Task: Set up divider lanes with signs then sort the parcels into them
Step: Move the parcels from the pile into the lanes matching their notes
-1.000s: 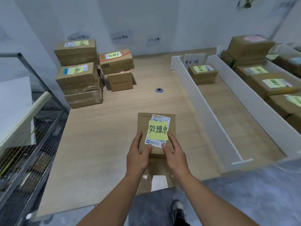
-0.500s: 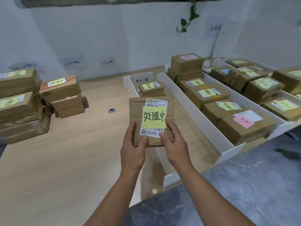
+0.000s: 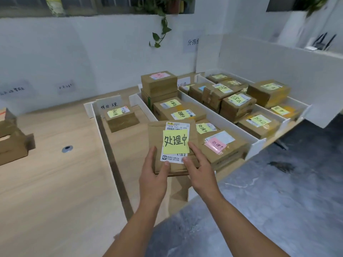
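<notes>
Gripped at its near edge by left hand [image 3: 154, 175] and right hand [image 3: 199, 169], the parcel [image 3: 157, 134] is best lowered flat into the middle lane [image 3: 220, 121].

Brown parcel [image 3: 172, 145], yellow note on top, held flat above lane dividers [image 3: 219, 118].

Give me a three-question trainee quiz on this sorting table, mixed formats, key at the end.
1. True or false: the held parcel carries a pink sticky note.
2. How many parcels are visible in the leftmost lane? A) one B) three C) five
3. Fill in: the held parcel is gripped by ____ hand(s).
Key: 1. False; its sticky note is yellow. 2. A. 3. Both: left hand and right hand.
</notes>
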`<state>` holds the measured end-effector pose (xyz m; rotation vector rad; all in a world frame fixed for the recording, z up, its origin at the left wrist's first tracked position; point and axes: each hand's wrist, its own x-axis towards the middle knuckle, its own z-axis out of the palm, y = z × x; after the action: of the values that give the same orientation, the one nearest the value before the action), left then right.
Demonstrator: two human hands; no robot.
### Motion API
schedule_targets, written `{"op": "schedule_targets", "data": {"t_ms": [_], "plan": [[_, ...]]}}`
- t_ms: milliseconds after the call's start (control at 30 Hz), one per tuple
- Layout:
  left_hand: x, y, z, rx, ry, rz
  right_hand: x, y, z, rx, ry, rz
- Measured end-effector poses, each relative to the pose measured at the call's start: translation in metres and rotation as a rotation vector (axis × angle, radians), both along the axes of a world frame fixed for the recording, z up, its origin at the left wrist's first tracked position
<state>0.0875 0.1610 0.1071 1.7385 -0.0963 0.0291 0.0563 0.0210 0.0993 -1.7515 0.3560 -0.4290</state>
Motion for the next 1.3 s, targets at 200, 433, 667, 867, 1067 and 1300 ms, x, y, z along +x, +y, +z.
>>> {"op": "schedule_targets", "data": {"t_ms": [200,433,667,867,1067,1300], "plan": [[0.028,-0.045,-0.003,-0.005,0.006,-0.032,0.019,-0.046,0.005,0.010,0.004,-0.005],[0.090,-0.098,-0.011,-0.034,-0.010,-0.024,0.085,-0.101,0.005,-0.067,0.022,0.016],[0.170,-0.147,0.001,-0.033,-0.042,-0.021,0.172,-0.153,0.020,-0.082,0.036,0.002],[0.229,-0.178,-0.001,-0.001,-0.069,0.026,0.239,-0.192,0.035,-0.079,0.078,0.120],[0.299,-0.206,0.001,0.046,-0.098,0.121,0.324,-0.228,0.036,-0.095,0.092,0.250],[0.377,-0.248,-0.002,0.085,-0.043,0.217,0.425,-0.271,0.019,-0.044,0.096,0.355]]}}
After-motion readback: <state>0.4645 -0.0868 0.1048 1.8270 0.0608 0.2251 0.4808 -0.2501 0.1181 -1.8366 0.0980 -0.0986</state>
